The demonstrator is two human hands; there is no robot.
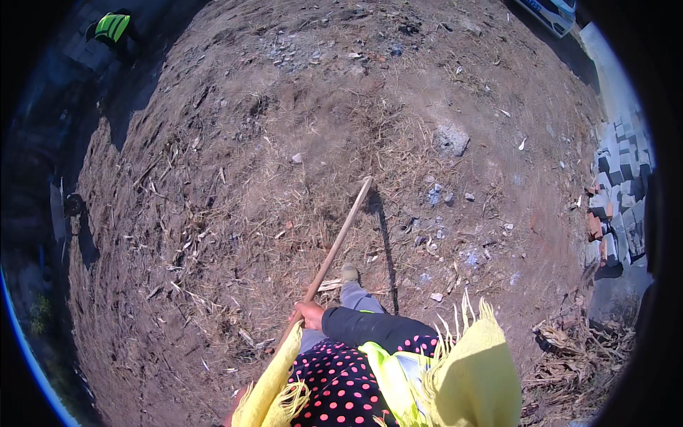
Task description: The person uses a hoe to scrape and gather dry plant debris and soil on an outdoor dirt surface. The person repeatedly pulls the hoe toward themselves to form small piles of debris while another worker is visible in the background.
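Observation:
My right hand, in a dark sleeve, is closed around a long wooden handle in front of my body. The handle slants up and to the right, its far end over dry straw on bare soil; no tool head can be made out there. Its near end passes behind my yellow fringed scarf. At the bottom left a bit of skin, likely my left hand, shows beside the scarf; the rest is hidden. One shoe points forward just right of the handle.
A grey stone and small rubble lie ahead. Stacked blocks stand at right, above a heap of dry stalks. A person in a high-visibility vest bends at upper left. Part of a vehicle shows at upper right.

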